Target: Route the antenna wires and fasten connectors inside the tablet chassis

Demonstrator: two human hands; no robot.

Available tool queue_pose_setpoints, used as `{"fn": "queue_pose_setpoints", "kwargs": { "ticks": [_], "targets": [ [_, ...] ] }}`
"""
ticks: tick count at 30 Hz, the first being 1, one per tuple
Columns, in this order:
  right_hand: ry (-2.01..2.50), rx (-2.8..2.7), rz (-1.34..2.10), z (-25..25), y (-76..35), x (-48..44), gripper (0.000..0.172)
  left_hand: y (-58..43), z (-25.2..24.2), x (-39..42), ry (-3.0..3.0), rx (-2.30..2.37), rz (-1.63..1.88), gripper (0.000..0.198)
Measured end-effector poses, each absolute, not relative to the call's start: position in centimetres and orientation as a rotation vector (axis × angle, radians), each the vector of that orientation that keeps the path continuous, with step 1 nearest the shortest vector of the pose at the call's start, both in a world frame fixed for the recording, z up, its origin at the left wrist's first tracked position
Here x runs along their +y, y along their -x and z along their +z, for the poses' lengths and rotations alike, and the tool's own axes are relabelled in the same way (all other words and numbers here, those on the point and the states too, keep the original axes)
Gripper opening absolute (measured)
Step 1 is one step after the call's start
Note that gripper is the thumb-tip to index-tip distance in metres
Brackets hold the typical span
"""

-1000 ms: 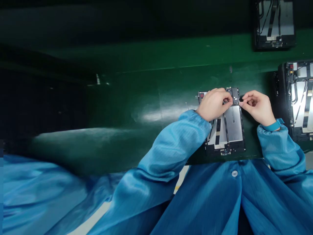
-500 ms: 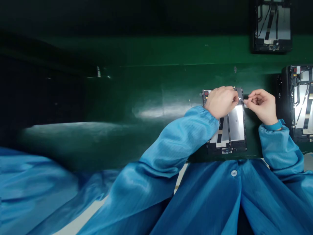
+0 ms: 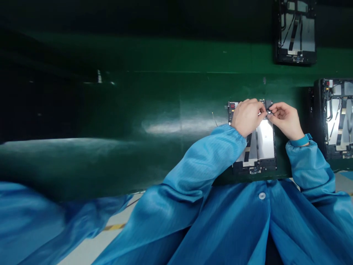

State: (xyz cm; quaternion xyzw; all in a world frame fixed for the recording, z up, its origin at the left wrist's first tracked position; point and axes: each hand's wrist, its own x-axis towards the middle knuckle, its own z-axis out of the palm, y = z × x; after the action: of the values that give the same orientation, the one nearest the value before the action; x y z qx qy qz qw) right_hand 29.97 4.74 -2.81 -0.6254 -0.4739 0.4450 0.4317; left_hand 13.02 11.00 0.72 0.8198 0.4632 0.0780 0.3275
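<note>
An opened tablet [image 3: 261,147] lies on the green conveyor belt [image 3: 165,110] in front of me, its silver battery plate and black ribbon cables showing. My left hand [image 3: 248,117] rests on the tablet's upper part, fingers curled and pinched at its top right corner. My right hand [image 3: 285,119] meets it there from the right, fingertips pinched on a small dark part [image 3: 268,106] at that corner. The two hands' fingertips touch. What exactly each pinch holds is too small to make out. Both arms wear blue smock sleeves.
A second opened tablet [image 3: 335,117] lies on the belt at the right edge. A third [image 3: 296,33] lies further back at the top right. A thin wire [image 3: 213,118] sticks up left of my tablet. The belt's near edge runs along my smock.
My right hand has moved left until its fingertips meet my left hand at the tablet's top right corner. The view has shifted slightly.
</note>
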Motion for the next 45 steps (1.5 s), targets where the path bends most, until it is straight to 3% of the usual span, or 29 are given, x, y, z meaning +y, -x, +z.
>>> {"fn": "queue_pose_setpoints", "kwargs": {
  "ticks": [8,18,22,24,28,32,36,40,45],
  "targets": [
    [1.525,-1.13,1.177,-2.7,-30.2,4.8,0.032,-13.1,0.7,11.1,-2.142,1.201,0.202,0.013],
    [1.604,-1.313,1.013,-2.0,-29.5,4.7,0.018,-13.0,0.8,10.7,-2.206,1.165,0.215,0.014],
    [1.655,-1.335,0.889,-2.1,-29.0,4.9,0.016,-10.5,2.3,10.2,-2.237,1.234,0.402,0.035],
    [1.658,-1.227,0.768,-2.1,-28.8,4.9,0.016,-7.6,2.9,9.6,-2.228,1.305,0.448,0.035],
    [1.581,-1.054,0.612,-1.2,-28.2,4.3,0.017,-1.2,2.5,7.3,-2.208,1.409,0.175,0.03],
    [1.531,-1.326,0.92,1.5,-25.5,3.5,0.017,1.9,1.6,4.4,-2.325,1.195,-0.145,0.023],
    [1.358,-1.824,1.323,3.1,-21.0,2.6,0.026,1.3,2.8,2.5,-2.53,1.213,0.236,0.022],
    [1.288,-1.962,1.315,2.4,-19.3,1.9,0.013,0.3,4.6,1.8,-2.477,1.191,0.548,0.017],
    [1.296,-2.039,1.229,1.9,-22.2,2.1,0.016,-0.3,3.7,1.5,-1.926,1.484,0.696,0.049]
  ]
}}
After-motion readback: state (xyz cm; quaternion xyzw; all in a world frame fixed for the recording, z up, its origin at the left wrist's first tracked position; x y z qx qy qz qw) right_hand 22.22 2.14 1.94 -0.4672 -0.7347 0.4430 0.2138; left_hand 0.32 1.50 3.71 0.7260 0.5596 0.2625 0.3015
